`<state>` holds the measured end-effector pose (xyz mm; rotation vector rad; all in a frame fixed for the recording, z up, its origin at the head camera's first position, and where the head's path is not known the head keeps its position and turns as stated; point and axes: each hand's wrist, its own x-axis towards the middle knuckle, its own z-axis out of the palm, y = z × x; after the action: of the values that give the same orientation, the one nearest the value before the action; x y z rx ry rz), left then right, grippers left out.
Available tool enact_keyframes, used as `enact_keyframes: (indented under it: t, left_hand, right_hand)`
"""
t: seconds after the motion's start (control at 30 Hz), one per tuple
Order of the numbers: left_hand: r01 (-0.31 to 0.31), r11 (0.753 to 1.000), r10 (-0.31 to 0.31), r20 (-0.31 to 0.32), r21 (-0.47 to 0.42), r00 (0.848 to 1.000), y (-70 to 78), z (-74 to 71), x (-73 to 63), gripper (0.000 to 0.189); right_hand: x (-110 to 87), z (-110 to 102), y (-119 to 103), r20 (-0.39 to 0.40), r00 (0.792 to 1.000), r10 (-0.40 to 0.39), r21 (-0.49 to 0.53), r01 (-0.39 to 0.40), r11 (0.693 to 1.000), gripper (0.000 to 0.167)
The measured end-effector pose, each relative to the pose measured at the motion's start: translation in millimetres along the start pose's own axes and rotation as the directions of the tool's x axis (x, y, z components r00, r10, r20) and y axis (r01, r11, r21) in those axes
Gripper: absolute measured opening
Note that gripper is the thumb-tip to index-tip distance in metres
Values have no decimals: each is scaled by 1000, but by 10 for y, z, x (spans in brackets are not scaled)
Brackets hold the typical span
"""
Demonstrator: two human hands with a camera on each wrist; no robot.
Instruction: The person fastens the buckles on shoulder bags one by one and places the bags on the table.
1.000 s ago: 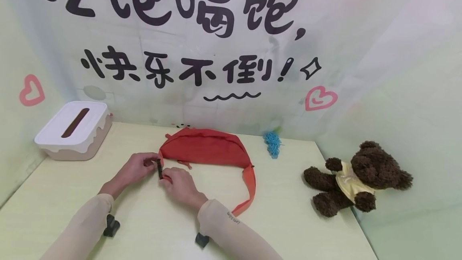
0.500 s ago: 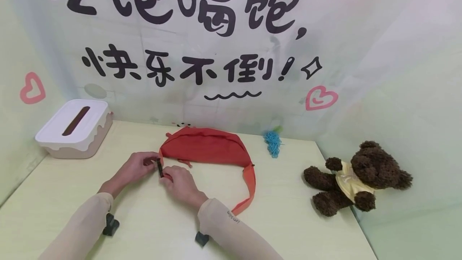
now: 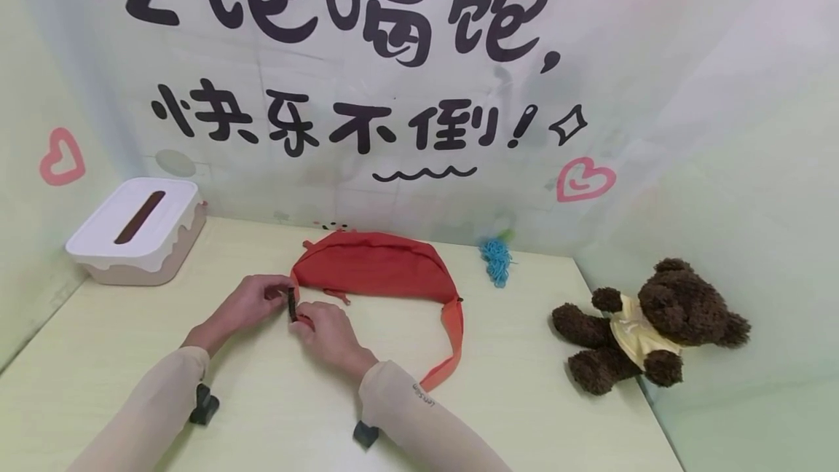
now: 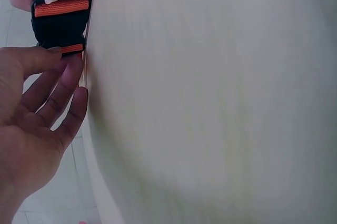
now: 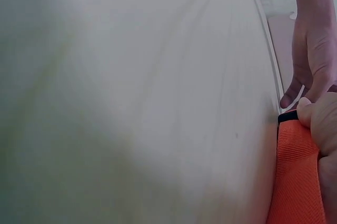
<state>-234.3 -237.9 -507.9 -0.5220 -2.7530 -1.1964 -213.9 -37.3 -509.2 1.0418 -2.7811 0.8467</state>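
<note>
A red waist bag point(image 3: 373, 264) lies on the table, its orange strap point(image 3: 454, 337) looping toward me on the right. At the bag's left end, both hands hold a black plastic buckle point(image 4: 60, 26) whose two halves look joined in the left wrist view. My left hand point(image 3: 244, 308) pinches the buckle's lower end between thumb and fingers, the other fingers loosely bent. On the opposite end, my right hand point(image 3: 331, 333) grips the buckle and the orange webbing point(image 5: 295, 176) threaded through it. Part of the right hand is cut off in both wrist views.
A white-lidded tissue box point(image 3: 140, 231) stands at the back left of the pale table point(image 3: 275, 428). Behind the bag's right side lies a bundle of blue cord point(image 3: 496, 262). A brown teddy bear point(image 3: 645, 333) in a yellow shirt lies at the right edge. Printed walls enclose the table.
The head view has shifted very slightly. Both hands keep their hold on the buckle and the bag stays in place.
</note>
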Motion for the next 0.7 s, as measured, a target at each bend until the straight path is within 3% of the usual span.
enact_keyframes:
  t: [0.33,0.7]
  left_hand:
    - [-8,1000,8,-9,-25,1000,25,14,34,25]
    - [32,999,-32,1,-34,1000,7,-14,10,24]
  right_hand:
    - [-4,2,26,-13,1000,9,-12,-9,1000,7]
    - [4,29,28,-18,1000,18,8,-18,1000,6]
